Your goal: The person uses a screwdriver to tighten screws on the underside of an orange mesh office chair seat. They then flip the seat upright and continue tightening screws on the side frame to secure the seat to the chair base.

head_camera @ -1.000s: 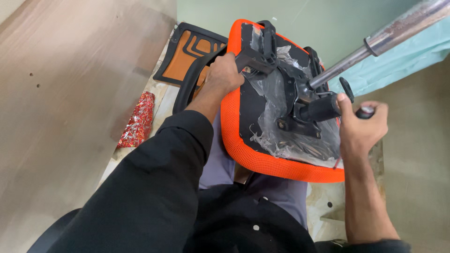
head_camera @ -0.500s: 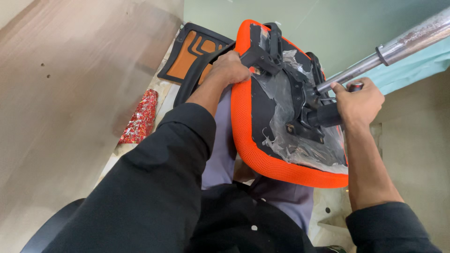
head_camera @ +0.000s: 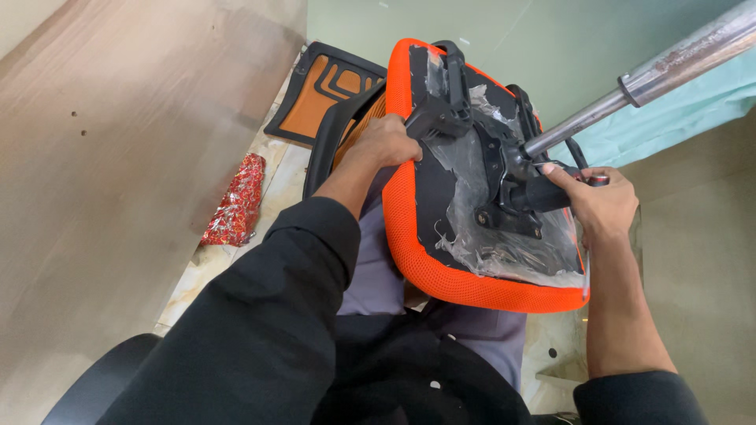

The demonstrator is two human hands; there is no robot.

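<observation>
Our left hand (head_camera: 386, 142) grips the armrest (head_camera: 335, 142) at the edge of the orange seat (head_camera: 441, 275), which rests tilted on our lap. Our right hand (head_camera: 598, 201) clasps the black knob (head_camera: 543, 195) beneath the metal rod (head_camera: 630, 86). If either grip loosens, the seat could slide off.

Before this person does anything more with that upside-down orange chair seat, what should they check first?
1. Left hand gripping the orange seat edge by the black armrest bracket: ok.
2. Right hand closed on the black knob of the mechanism plate: ok.
3. Seat propped on the lap, tilted: ok.
4. Metal gas cylinder seated in the plate: cannot tell.
5. Loose plastic wrap clear of the mechanism: not ok.
6. Bolts tight: cannot tell.
</observation>
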